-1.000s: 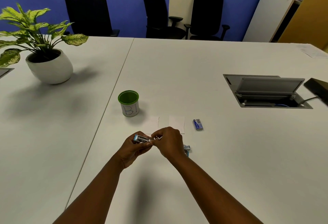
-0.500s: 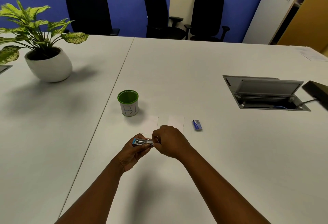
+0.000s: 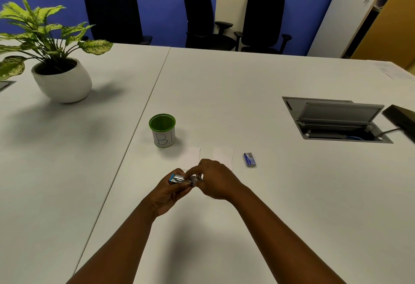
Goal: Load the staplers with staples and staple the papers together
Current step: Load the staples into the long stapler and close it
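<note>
Two hands work one stapler (image 3: 179,179): left hand (image 3: 169,193) still clasps it, right hand (image 3: 216,180) now pinching staples inward, papers (image 3: 222,156) unstapled at twelve o'clock.

evenly bright, lit softly from overhead. diffuse shadows under the forearms on the white table (image 3: 258,86) and left of the plant pot (image 3: 64,81). no harsh glare. slightly soft throughout, small details smeared. wide-angle bending toward the edges.

White bench (image 3: 258,95), seam running left of the hands. Just beyond the right hand (image 3: 216,180): two paper slips (image 3: 223,156), staple box (image 3: 249,159) to its right, green-rimmed cup (image 3: 162,130) beyond the left hand (image 3: 169,191). Potted plant (image 3: 60,79) far left.
</note>
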Available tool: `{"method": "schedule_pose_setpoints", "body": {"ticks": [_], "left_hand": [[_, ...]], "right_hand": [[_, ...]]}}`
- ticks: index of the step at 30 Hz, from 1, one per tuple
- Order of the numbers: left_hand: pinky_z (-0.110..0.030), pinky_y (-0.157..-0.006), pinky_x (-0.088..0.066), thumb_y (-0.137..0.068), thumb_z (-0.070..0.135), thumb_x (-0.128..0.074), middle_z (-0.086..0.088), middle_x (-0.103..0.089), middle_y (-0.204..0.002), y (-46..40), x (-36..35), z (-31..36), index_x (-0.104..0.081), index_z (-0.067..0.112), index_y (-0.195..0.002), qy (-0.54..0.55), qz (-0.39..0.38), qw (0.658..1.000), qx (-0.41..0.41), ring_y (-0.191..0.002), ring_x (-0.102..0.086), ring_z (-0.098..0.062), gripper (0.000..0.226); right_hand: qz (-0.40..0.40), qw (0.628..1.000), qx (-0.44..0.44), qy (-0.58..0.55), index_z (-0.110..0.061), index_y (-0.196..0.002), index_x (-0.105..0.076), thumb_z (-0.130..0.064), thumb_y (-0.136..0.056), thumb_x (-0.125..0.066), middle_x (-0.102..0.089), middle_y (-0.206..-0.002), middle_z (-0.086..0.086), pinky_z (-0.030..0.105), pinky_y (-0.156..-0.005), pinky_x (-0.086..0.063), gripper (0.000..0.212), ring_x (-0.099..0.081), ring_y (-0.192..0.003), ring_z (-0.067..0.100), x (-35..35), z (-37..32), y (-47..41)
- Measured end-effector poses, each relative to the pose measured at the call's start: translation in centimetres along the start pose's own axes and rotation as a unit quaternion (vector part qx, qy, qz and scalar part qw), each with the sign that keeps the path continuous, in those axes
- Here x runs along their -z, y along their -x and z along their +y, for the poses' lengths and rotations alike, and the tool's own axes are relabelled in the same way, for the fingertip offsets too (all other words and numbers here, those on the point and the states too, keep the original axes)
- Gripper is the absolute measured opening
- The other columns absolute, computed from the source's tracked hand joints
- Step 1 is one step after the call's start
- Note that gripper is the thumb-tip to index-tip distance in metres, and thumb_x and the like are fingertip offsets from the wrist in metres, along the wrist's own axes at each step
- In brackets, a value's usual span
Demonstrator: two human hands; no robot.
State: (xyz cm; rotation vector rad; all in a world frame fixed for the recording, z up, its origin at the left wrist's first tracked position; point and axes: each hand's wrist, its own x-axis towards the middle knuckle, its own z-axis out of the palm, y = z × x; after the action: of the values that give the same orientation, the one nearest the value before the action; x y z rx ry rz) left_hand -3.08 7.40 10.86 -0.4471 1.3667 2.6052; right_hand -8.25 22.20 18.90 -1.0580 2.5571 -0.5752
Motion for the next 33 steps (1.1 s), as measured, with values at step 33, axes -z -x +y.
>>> {"method": "schedule_pose_setpoints", "body": {"ticks": [33], "left_hand": [[-0.019,-0.058,-0.056,-0.032,0.024,-0.095,-0.008,-0.069,-0.072,-0.2,0.5,1.1,-0.056,0.005,-0.080,-0.052,0.013,0.999,-0.010,-0.066,-0.069,-0.013,0.065]], "right_hand": [[0.159,0.951,-0.007,-0.264,-0.009,-0.093,-0.073,-0.010,-0.082,-0.066,-0.074,-0.091,0.008,0.003,-0.066,-0.045,0.014,-0.060,-0.066,-0.008,-1.4,1.4,-0.3]]}}
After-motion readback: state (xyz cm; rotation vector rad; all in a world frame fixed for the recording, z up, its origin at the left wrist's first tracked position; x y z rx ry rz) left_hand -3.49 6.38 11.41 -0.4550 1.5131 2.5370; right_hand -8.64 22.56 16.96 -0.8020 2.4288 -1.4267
